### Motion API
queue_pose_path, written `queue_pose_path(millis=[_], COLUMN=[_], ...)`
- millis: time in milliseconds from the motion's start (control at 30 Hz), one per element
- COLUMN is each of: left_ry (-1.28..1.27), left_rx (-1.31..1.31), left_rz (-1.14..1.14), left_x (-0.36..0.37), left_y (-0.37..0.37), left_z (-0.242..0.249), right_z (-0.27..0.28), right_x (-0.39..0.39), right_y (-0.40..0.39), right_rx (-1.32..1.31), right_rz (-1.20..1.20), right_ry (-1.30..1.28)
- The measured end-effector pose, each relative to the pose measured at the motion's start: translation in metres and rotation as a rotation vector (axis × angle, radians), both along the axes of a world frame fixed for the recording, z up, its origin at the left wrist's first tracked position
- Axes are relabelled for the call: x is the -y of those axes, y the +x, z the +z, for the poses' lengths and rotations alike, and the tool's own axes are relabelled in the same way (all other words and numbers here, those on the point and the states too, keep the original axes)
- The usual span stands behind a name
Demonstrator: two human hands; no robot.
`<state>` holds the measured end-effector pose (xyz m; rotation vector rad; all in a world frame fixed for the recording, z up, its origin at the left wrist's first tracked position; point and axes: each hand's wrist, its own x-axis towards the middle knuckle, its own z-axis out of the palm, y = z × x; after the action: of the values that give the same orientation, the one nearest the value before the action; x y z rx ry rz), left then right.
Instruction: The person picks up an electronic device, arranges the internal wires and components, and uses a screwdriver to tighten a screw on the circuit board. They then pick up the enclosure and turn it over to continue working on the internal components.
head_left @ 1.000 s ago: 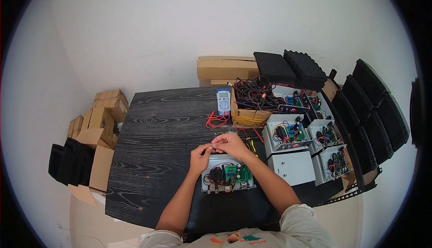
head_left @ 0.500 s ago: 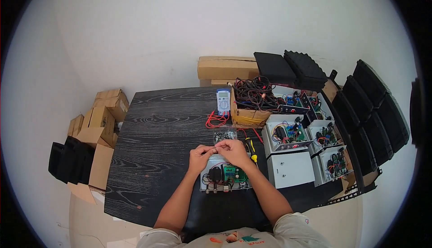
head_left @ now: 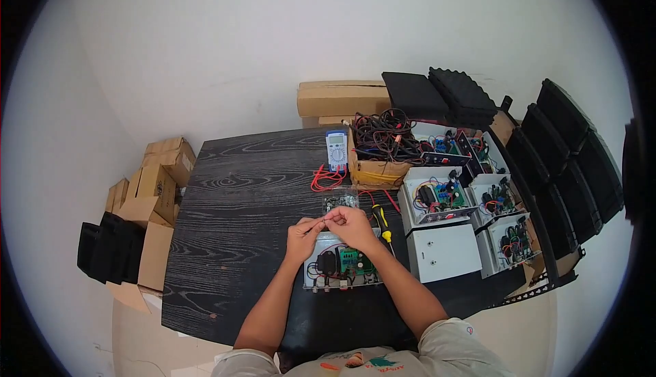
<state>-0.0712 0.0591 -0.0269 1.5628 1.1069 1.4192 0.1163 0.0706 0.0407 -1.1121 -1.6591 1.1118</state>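
My left hand [head_left: 302,237] and my right hand [head_left: 350,226] meet at the fingertips over the back edge of an open metal box with a green circuit board [head_left: 353,261]. Both are pinched closed; whatever lies between the fingers is too small to make out. Just behind them sits a clear bag of small metal parts [head_left: 339,200], partly covered by my right hand. A yellow and black screwdriver [head_left: 383,224] lies to the right of that hand.
A blue multimeter [head_left: 336,150] with red leads [head_left: 329,179] stands behind. Right of it is a cardboard box [head_left: 380,174] full of black cables [head_left: 389,136]. Grey circuit boxes [head_left: 445,252] are stacked at the right. Opened cartons [head_left: 156,240] stand left of the table [head_left: 225,240].
The view has shifted slightly. My fingertips stay together above the box, with only a small change in the right hand's pose.
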Motion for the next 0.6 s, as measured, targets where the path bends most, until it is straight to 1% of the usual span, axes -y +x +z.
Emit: queue_pose_path(millis=[100,200,300,600], left_ry=[-0.017,-0.043,-0.029,0.304], left_rx=[0.001,0.107,0.098,-0.258], left_rz=[0.023,0.052,0.035,0.145], left_x=[0.0,-0.001,0.001,0.012], left_y=[0.0,0.003,0.0,0.008], left_z=[-0.002,-0.004,-0.007,0.016], right_z=[-0.003,-0.007,-0.007,-0.003], right_x=[0.001,0.0,0.001,0.004], right_y=[0.0,0.0,0.002,0.006], right_rx=[-0.026,-0.033,-0.041,-0.037], right_rz=[-0.01,0.017,0.025,0.019], right_ry=[0.031,0.081,0.072,0.071])
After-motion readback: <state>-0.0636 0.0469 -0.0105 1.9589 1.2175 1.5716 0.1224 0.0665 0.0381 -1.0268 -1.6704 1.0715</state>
